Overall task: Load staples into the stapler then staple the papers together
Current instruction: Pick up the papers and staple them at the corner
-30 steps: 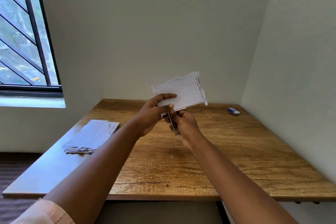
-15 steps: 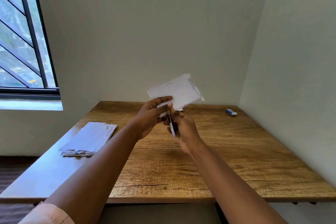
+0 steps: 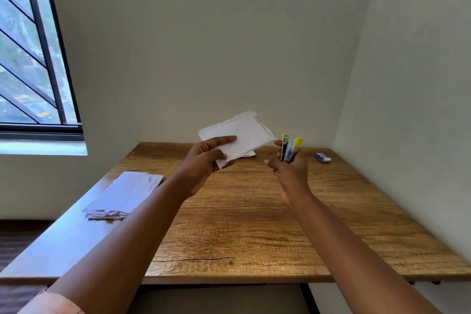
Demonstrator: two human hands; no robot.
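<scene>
Both hands are up over the middle of the wooden desk (image 3: 254,224), apart from each other. Left hand (image 3: 204,163) pinches a small bundle of white papers (image 3: 240,136), thumb on top and fingers under; the sheets angle up toward the far wall, edges torn and ragged. Right hand (image 3: 289,171) has its grip wrapped round a small stapler (image 3: 289,149), held upright, yellow ends poking up above the fingers. Stapler sits just right of the papers' far corner, a small gap between them. Looks like its two arms are parted slightly at the top, hard to be sure from here.

Left side of the desk, near the edge: a loose stack of white sheets (image 3: 126,194), lying flat, ragged at the near end. Far right corner of the desk: a small blue and white box (image 3: 322,157), lying flat, well apart from both hands. Barred window (image 3: 30,58) on the left wall.
</scene>
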